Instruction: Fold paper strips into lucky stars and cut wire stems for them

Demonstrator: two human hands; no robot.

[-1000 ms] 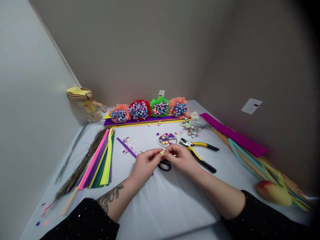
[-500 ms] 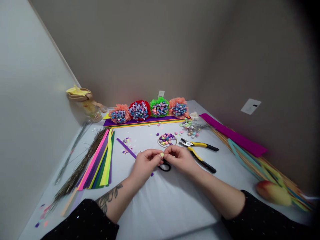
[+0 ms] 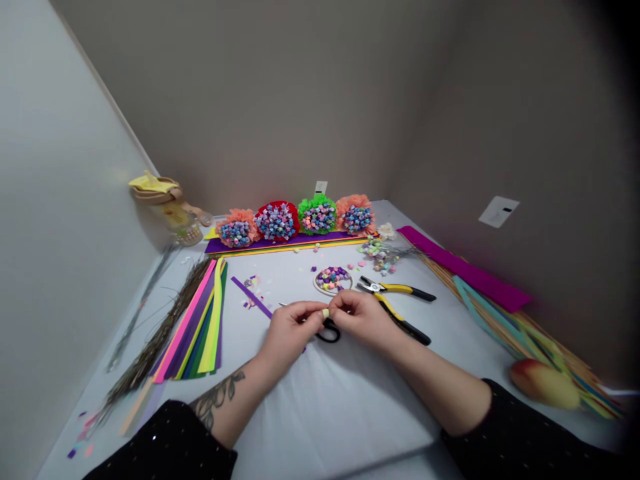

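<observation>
Between the fingertips of both hands is a small folded piece of pale yellow paper [image 3: 325,313]. My left hand [image 3: 295,329] pinches its left side, and my right hand [image 3: 361,318] pinches it from the right. Beneath them on the table lie scissors [image 3: 329,333]; one black handle loop shows, and the hands hide much of the rest. A purple paper strip [image 3: 250,295] runs towards my left hand. Just beyond the hands sits a round dish of small folded paper stars [image 3: 333,277]. Pliers [image 3: 395,301] with yellow and black handles lie open beside my right hand.
Coloured paper strips [image 3: 195,327] and a bundle of thin dark stems [image 3: 163,333] lie left. Several star-filled paper flowers [image 3: 277,221] line the back. A magenta sheet [image 3: 465,270] and a red-yellow fruit-like object [image 3: 544,383] are at right. A basket-like container [image 3: 157,193] stands back left.
The hands stay together at nearly the same spot, and the yellow paper has turned slightly between the fingertips. The whole view has shifted a little.
</observation>
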